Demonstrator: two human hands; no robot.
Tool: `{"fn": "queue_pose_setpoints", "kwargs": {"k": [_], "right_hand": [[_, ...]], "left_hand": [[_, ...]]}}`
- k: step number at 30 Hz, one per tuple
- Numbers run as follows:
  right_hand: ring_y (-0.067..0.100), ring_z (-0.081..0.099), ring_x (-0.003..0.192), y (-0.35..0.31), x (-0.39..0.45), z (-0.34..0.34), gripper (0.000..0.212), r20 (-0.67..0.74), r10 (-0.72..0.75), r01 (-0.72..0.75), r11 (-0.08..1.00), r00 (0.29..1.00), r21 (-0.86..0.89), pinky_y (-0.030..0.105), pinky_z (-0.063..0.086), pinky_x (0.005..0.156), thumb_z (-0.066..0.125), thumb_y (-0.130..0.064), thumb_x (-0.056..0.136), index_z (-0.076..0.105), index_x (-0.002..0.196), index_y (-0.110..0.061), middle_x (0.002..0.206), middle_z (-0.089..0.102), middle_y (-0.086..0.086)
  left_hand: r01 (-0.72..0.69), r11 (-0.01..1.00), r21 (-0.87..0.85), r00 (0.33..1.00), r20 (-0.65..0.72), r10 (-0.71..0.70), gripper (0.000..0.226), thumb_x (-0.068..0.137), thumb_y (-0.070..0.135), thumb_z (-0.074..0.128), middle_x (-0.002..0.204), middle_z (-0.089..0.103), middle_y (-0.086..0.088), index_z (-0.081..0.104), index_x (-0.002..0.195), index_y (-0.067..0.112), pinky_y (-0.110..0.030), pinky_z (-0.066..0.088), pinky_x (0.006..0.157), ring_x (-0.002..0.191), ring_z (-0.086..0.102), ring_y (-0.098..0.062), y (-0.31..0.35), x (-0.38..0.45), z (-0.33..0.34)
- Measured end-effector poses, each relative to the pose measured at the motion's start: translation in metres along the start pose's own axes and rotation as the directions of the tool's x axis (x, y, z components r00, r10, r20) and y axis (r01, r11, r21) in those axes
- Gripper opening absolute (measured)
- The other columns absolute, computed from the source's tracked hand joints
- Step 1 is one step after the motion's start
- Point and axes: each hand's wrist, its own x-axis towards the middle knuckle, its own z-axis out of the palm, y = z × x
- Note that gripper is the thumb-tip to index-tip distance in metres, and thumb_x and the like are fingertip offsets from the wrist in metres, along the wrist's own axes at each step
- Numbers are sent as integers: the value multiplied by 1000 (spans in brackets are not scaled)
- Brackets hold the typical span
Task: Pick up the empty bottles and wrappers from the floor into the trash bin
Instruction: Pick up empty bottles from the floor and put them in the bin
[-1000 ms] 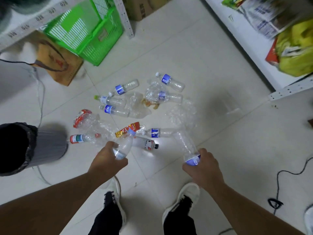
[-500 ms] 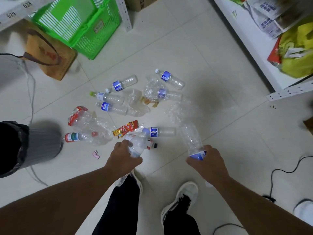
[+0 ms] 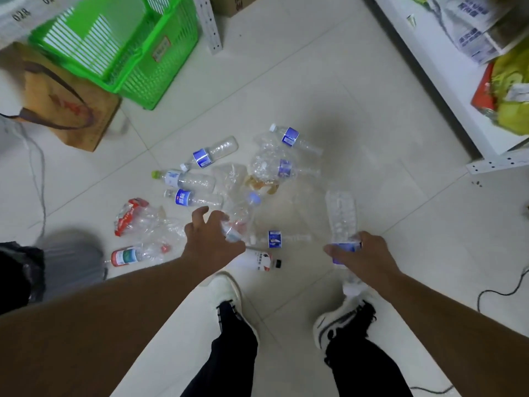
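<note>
My left hand [image 3: 210, 240] grips a clear bottle with a pale blue cap [image 3: 243, 216], held above the floor. My right hand [image 3: 362, 255] grips a crumpled clear bottle with a blue label [image 3: 341, 217], its body pointing away from me. Several empty bottles with blue labels [image 3: 213, 153] lie scattered on the tiles ahead, with a red wrapper [image 3: 130, 213], a red-labelled bottle [image 3: 128, 256] and a white bottle [image 3: 259, 260] near my feet. The grey trash bin with a black liner [image 3: 65, 267] stands at the left edge, partly out of frame.
A green plastic basket [image 3: 126, 53] and a brown paper bag [image 3: 60, 101] sit at the upper left under a shelf. A white shelf with packaged goods [image 3: 458, 67] runs along the right. Cables [image 3: 498, 293] trail on the floor at right and left.
Both hands have lifted with their bottles and moved forward. My left hand has swung rightward over the pile. The view has shifted, and the red-yellow wrapper near my left hand is now hidden.
</note>
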Motion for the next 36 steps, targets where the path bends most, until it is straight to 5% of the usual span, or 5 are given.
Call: {"fn": "queue_pose_setpoints", "kwargs": {"k": [7, 12, 20, 30, 36], "right_hand": [[28, 67, 101, -11, 107, 10, 73, 48, -67, 69, 996, 997, -48, 38, 57, 79, 86, -70, 73, 61, 114, -14, 125, 60, 10], [31, 45, 147, -6, 195, 34, 88, 119, -125, 152, 955, 985, -254, 47, 39, 120, 77, -80, 73, 58, 142, -28, 162, 36, 10], [38, 14, 161, 15, 305, 96, 109, 77, -43, 67, 940, 996, -336, 49, 24, 125, 71, -93, 64, 46, 154, -37, 177, 1, 4], [45, 60, 112, 27, 299, 119, 64, -169, -244, 179, 928, 955, -326, 46, 45, 101, 87, -38, 79, 58, 123, -3, 114, 60, 21], [36, 54, 85, 27, 224, 80, 58, -278, -323, 243, 927, 905, -285, 47, 46, 87, 90, -37, 73, 56, 107, -5, 90, 51, 9]], "left_hand": [[41, 999, 17, 999, -32, -40, 69, 69, 52, 89, 156, 29, -3, 56, 127, 33, -35, 36, 99, 146, 35, -31, 4, 80, 56], [78, 993, 89, 997, 18, -80, 66, 58, 51, 81, 162, 17, 4, 56, 118, 40, -48, 44, 106, 146, 30, -35, 3, 146, 95], [-14, 988, 156, 999, 48, 7, 71, 60, 45, 90, 175, -5, -3, 61, 125, 38, -55, 39, 113, 157, 12, -42, -25, 248, 171], [-42, 992, 121, 995, -83, 52, 78, 67, 38, 85, 120, 33, 2, 55, 137, 19, -39, 45, 92, 113, 41, -27, -36, 236, 200], [-75, 996, 49, 990, -113, 80, 69, 69, 33, 86, 119, 39, 2, 60, 132, 22, -40, 48, 95, 111, 44, -25, -21, 167, 153]]}}
